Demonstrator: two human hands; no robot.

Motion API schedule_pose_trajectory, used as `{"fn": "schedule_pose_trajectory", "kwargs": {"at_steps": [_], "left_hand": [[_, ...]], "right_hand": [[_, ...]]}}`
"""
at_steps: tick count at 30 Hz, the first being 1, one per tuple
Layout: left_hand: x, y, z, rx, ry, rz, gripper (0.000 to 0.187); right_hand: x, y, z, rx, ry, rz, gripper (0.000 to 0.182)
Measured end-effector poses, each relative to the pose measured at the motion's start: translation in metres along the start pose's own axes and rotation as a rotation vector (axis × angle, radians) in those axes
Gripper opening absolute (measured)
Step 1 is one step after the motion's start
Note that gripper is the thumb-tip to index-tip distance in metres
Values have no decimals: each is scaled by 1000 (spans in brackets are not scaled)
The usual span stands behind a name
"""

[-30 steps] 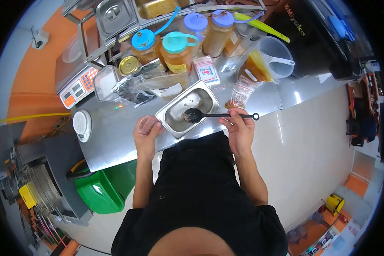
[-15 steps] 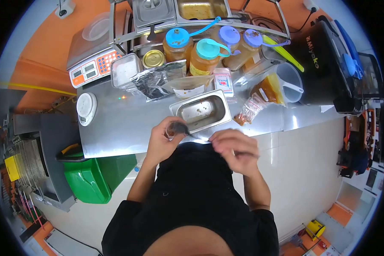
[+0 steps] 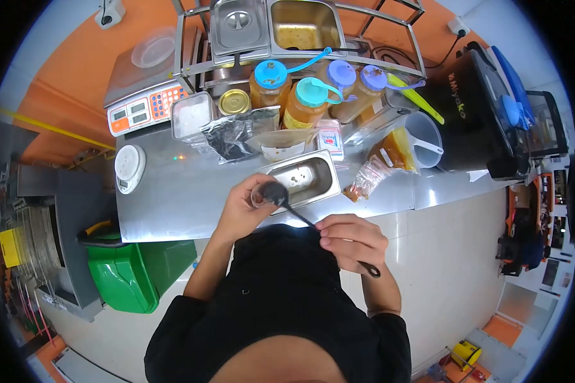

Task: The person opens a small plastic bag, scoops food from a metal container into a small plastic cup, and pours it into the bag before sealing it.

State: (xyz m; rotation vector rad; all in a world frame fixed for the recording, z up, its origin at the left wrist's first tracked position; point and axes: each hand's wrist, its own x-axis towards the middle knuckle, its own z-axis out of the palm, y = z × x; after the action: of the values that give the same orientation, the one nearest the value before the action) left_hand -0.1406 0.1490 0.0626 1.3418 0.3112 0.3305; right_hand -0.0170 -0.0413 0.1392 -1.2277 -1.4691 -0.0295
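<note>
My left hand [image 3: 241, 207] is closed around a small clear cup [image 3: 257, 195] in front of the metal pan. In my right hand [image 3: 352, 241] is the handle of a black spoon [image 3: 303, 219], pinched between thumb and fingers, its end sticking out below the palm. The spoon's dark bowl lies over the mouth of the cup; the cup's contents cannot be made out. Just behind my hands the rectangular metal pan [image 3: 331, 189] rests on the steel table [image 3: 166, 210], with small bits on its bottom.
Behind the pan are an open pouch [image 3: 281, 152], a silver bag [image 3: 233, 137] and several capped bottles [image 3: 310, 105]. Scales [image 3: 130, 167] stand left. A bag of brown sauce [image 3: 390, 153] and a measuring jug [image 3: 426, 137] are right. A green bin [image 3: 122, 274] is below left.
The spoon now shows clearly, its bowl over the cup and its handle across my right palm. My right hand has moved slightly down. The whole view has shifted a little.
</note>
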Motion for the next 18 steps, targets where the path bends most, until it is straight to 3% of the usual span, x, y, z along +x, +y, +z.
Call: {"fn": "schedule_pose_trajectory", "kwargs": {"at_steps": [2,4,6,9,10,12,14,16,18], "left_hand": [[2,0,1,10,-1,-19,37],[5,-1,2,-23,-29,-48,35],[7,3,4,-76,-40,-55,34],[9,2,4,-203,-68,-26,32],[9,1,3,-275,-91,12,31],[9,3,2,-305,-82,21,29],[6,4,-1,-335,-70,23,28],[5,6,-8,-762,-118,-44,39],[7,8,-16,-805,-148,-29,45]], "right_hand": [[-4,3,0,9,54,12,15],[-7,6,-1,56,83,20,26],[-7,7,-3,59,106,18,22],[-10,7,-7,77,298,102,7],[-14,10,-5,78,297,99,7],[-21,17,-2,133,608,193,4],[-31,25,1,127,638,241,8],[-48,36,7,80,647,610,9],[-62,52,28,242,653,706,8]]}}
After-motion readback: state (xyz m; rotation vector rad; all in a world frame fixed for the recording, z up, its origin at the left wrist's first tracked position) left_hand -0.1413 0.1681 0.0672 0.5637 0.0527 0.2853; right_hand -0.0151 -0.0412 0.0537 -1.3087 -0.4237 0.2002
